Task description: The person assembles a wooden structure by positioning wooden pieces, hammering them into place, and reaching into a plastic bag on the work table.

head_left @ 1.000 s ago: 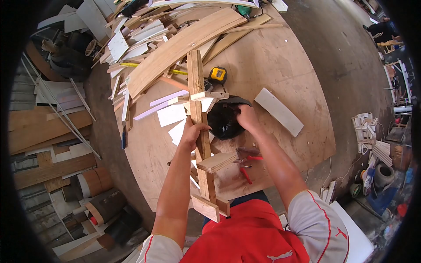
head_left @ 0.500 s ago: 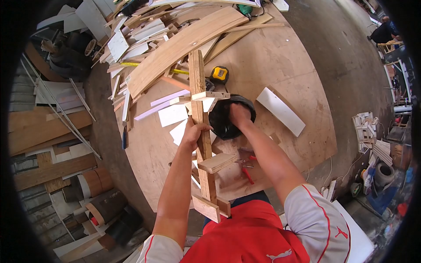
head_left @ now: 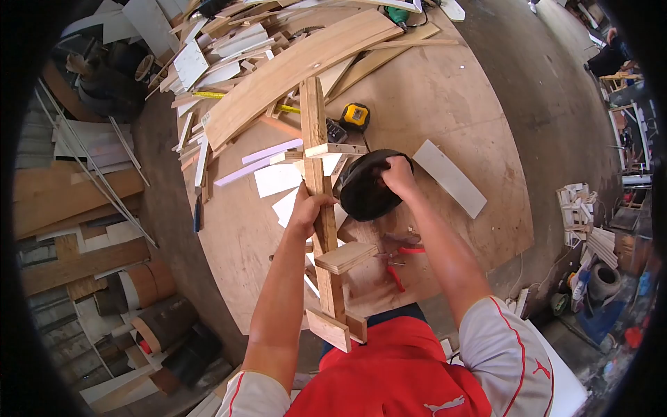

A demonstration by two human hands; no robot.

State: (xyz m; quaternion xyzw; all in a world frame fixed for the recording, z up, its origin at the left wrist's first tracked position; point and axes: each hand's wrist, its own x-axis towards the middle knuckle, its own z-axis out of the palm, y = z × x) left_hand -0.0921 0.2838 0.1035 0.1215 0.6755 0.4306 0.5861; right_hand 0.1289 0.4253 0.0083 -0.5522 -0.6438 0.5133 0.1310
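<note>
My left hand is wrapped round a long wooden post with short pieces of board fixed across it, one of them a stacked wooden block. The post's lower end comes close to my body. To its right, a round black container is tilted, and my right hand is closed on its rim. What lies inside the container cannot be made out. Red-handled pliers lie on the table below it.
A yellow and black tape measure lies beyond the container. A white board rests to the right. Wood offcuts and a long plank cover the back left of the plywood table. A person is at far right.
My right hand has come up out of the black container and now grips its rim. The container has tilted and shifted slightly right. My left hand stays on the post.
</note>
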